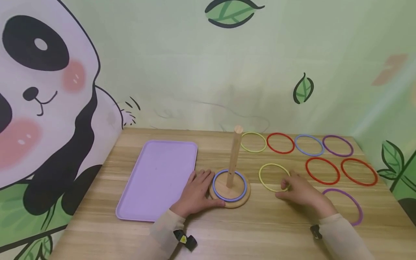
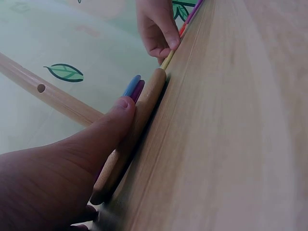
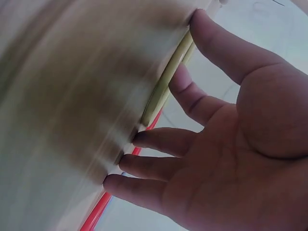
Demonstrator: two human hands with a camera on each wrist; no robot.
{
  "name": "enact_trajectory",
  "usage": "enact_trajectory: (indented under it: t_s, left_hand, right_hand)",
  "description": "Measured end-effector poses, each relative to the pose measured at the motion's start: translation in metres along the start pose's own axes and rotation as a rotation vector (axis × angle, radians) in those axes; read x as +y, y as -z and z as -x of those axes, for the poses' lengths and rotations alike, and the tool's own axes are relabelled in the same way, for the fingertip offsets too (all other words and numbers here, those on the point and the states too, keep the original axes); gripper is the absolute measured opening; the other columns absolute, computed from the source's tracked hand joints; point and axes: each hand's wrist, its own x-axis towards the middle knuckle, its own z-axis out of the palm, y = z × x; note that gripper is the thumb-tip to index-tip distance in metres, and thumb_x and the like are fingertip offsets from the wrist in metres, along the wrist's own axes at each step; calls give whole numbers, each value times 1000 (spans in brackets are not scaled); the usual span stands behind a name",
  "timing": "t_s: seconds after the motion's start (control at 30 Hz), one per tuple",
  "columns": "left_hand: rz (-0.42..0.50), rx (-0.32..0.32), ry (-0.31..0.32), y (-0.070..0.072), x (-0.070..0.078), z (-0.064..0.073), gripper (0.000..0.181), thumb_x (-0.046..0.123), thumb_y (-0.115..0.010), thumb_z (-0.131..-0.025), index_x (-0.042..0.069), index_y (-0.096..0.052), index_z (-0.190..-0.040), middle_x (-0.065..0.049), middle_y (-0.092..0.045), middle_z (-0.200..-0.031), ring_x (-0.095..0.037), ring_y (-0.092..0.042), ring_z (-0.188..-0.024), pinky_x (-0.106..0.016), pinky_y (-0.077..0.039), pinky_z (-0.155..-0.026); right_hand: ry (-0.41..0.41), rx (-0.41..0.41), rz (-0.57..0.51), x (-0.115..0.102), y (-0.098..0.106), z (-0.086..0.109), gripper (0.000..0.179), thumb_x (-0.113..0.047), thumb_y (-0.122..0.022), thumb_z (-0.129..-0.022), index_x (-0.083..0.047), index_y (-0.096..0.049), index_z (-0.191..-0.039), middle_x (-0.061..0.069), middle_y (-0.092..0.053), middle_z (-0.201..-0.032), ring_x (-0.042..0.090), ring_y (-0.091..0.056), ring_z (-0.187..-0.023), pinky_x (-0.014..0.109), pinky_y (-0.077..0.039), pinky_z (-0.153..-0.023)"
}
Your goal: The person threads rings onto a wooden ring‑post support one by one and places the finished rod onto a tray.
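Near purple ring (image 1: 360, 211): on the right, partly hidden by the right arm.
Left hand (image 1: 196, 193): rests against the round wooden base (image 1: 232, 204), fingers fairly straight along its side, thumb at the edge.
Right hand (image 1: 300, 189): well apart from the left; thumb and forefinger pinch the yellow ring (image 3: 161, 89), other fingertips down by the tabletop.
Yellow ring: right of the base, lying flat or barely raised, I can't tell which.
Its handling: I'd guess light, stiff plastic, hard to break; the slim, smooth rim could slip, so the near right edge, between thumb and forefinger, seems a sound hold.
Base and peg (image 1: 233, 159): look like solid wood, likely the heaviest piece; a blue ring (image 1: 230, 200) circles the peg, with purple (image 2: 139, 90) beneath it.
Tabletop (image 1: 260, 231): pale wood grain, apparently smooth and hard.
Tray (image 1: 159, 173): lilac, low-rimmed, left of the base.
Red rings (image 1: 325, 183): two, side by side beyond the right hand.
Far row: yellow (image 1: 253, 151), red (image 1: 281, 153), blue (image 1: 309, 155), purple (image 1: 338, 155).
Wall (image 1: 182, 72): pale green behind it all, painted with leaves and a big panda (image 1: 61, 108) at left.
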Motion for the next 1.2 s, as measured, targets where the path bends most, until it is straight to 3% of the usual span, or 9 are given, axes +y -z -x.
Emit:
enact_trajectory:
  t_s: [0.13, 0.33, 0.4, 0.63, 0.8, 0.87, 0.93, 1.03, 1.2]
  left_hand:
    - [5, 6, -2, 1, 0, 0, 115, 71, -78, -82, -1, -38, -162, -23, -38, -166, -44, -27, -156, -59, -9, -129]
    - [0, -3, 4, 1, 0, 1, 115, 71, -78, -82, 0, -36, -163, -22, -36, -166, -43, -26, -157, -58, -9, -129]
    - [3, -3, 4, 1, 0, 1, 115, 72, -78, -82, 0, -36, -163, -22, -36, -166, -43, -26, -157, -58, -9, -129]
    - [8, 6, 2, 1, 0, 0, 115, 71, -79, -82, 0, -38, -162, -22, -38, -166, -43, -27, -157, -59, -9, -129]
    - [5, 4, 3, -1, -1, -1, 115, 71, -78, -82, 0, -37, -162, -23, -37, -166, -44, -27, -157, -59, -9, -129]
    - [6, 6, 2, -1, -2, -1, 115, 71, -78, -82, 0, -37, -162, -23, -37, -166, -44, -26, -157, -59, -10, -129]
    - [3, 4, 4, -1, -2, -1, 115, 71, -78, -82, 0, -36, -163, -22, -36, -167, -43, -26, -157, -59, -9, -129]
    - [-3, 4, 6, -2, -2, -1, 116, 72, -77, -82, 1, -36, -163, -22, -36, -167, -42, -26, -157, -58, -8, -129]
    - [2, 11, 3, -2, -1, 0, 116, 72, -79, -81, 1, -37, -162, -22, -37, -166, -43, -27, -157, -58, -8, -129]
  right_hand:
    - [19, 22, 18, 2, -2, -1, 35, -27, -91, -83, -14, -58, -79, 45, -57, -123, 61, -58, -114, 61, -51, -90]
    - [17, 56, -20, -2, -5, -2, 35, -32, -92, -82, -17, -61, -74, 17, -58, -101, 27, -54, -88, 43, -46, -78]
    - [-10, 59, -52, -4, -5, -2, 36, -35, -91, -83, -17, -62, -74, 19, -58, -106, 27, -55, -91, 41, -46, -79]
    - [-86, 115, -76, -8, -3, -5, 40, -45, -88, -85, -14, -64, -79, 18, -58, -108, 29, -57, -90, 41, -47, -78]
    - [-85, 191, -96, -7, 0, -7, 40, -40, -86, -89, -9, -63, -86, 37, -56, -135, 53, -58, -121, 61, -49, -100]
    - [-85, 222, -118, -7, 1, -7, 39, -38, -85, -90, -7, -61, -89, 37, -58, -131, 51, -58, -119, 59, -49, -98]
    - [-74, 250, -132, -8, 1, -7, 39, -37, -86, -90, -6, -61, -90, 28, -63, -114, 39, -60, -101, 47, -52, -85]
    - [-56, 280, -157, -10, 0, -5, 40, -35, -87, -90, -7, -59, -93, 11, -54, -93, 24, -47, -82, 34, -41, -68]
    - [-35, 339, -197, -16, 0, -4, 38, -32, -88, -89, -9, -57, -94, 10, -59, -101, 31, -55, -99, 42, -45, -83]
